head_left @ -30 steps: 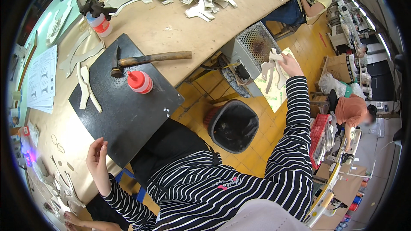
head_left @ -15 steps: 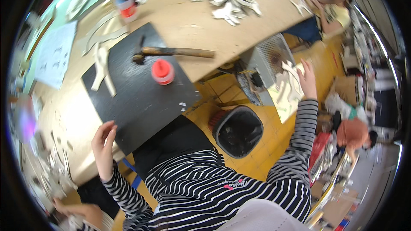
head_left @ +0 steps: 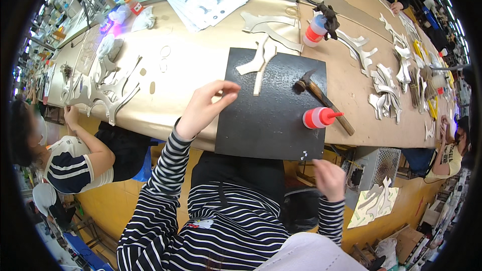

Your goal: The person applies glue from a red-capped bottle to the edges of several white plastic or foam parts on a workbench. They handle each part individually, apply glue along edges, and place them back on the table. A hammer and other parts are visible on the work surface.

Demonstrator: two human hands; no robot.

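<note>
My left hand (head_left: 208,105) hovers over the left edge of a black board (head_left: 271,125), thumb and fingers apart and nothing between them. Off the board's front right corner is my right hand (head_left: 330,178), with fingers curled and smeared by motion; what it may hold does not show. Pale flat cut-out pieces (head_left: 258,65) lie crossed at the board's far side. A hammer (head_left: 324,98) rests across its right edge, and beside it is a red-and-clear squeeze bottle (head_left: 317,118) with a pointed nozzle. Small white scraps (head_left: 304,155) lie near the front right corner.
More pale pieces rest on a light sheet (head_left: 374,206) at lower right, beside a perforated metal box (head_left: 381,165). A dark bin (head_left: 301,208) stands below the table. Printed papers (head_left: 206,0) and a second bottle (head_left: 315,30) lie farther back. Co-workers sit at both sides.
The view has swung left. My right hand has drawn back from the pale pieces on the light sheet toward the board's front corner. My left hand is now over the board's left edge.
</note>
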